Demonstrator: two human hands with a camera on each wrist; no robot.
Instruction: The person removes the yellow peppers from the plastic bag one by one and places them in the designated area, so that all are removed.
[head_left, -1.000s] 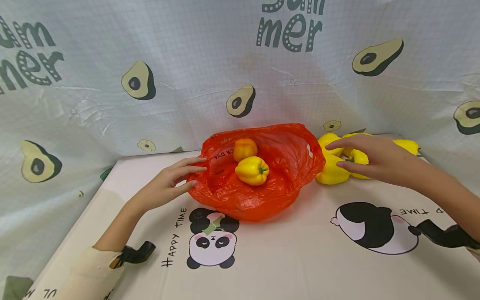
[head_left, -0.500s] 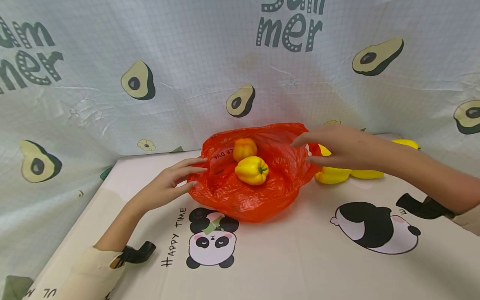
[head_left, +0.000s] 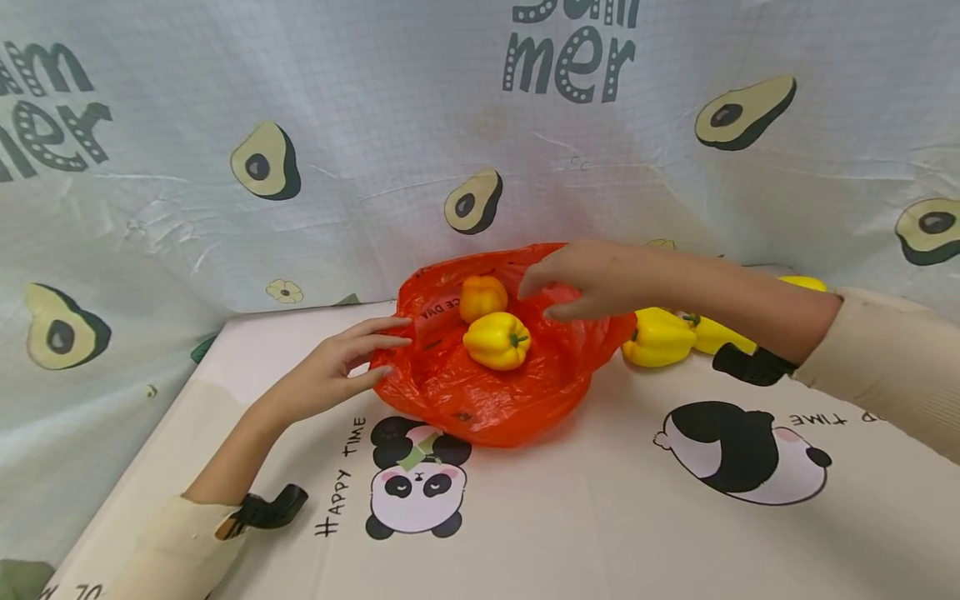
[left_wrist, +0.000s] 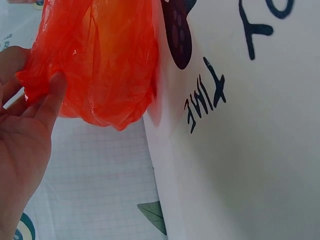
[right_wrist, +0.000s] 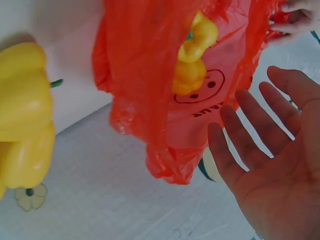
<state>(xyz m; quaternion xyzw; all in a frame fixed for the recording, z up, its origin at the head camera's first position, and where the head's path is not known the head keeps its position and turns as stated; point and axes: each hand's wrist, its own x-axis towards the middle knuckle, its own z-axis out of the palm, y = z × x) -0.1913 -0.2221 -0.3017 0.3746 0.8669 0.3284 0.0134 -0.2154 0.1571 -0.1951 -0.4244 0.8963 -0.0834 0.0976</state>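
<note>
A red plastic bag (head_left: 495, 421) stands on the table with its mouth held wide. Inside it lie a yellow bell pepper (head_left: 491, 342) and, behind that, an orange-yellow bell pepper (head_left: 482, 298). My left hand (head_left: 322, 375) holds the bag's left rim; in the left wrist view the red film (left_wrist: 110, 65) runs between thumb and fingers. Over the bag's right side hovers my right hand (head_left: 592, 275), covering part of its mouth. The right wrist view shows that palm (right_wrist: 280, 190) bare, its fingers spread and relaxed, holding nothing.
Several yellow bell peppers (head_left: 660, 337) lie right of the bag, partly behind my right forearm. A white sheet with avocado prints (head_left: 375, 125) hangs right behind the table. The tabletop (head_left: 570, 517) bears panda drawings.
My right hand, empty throughout, has moved left from above the loose yellow bell peppers to over the bag's mouth. The left hand keeps its place at the rim. The head view has shifted slightly.
</note>
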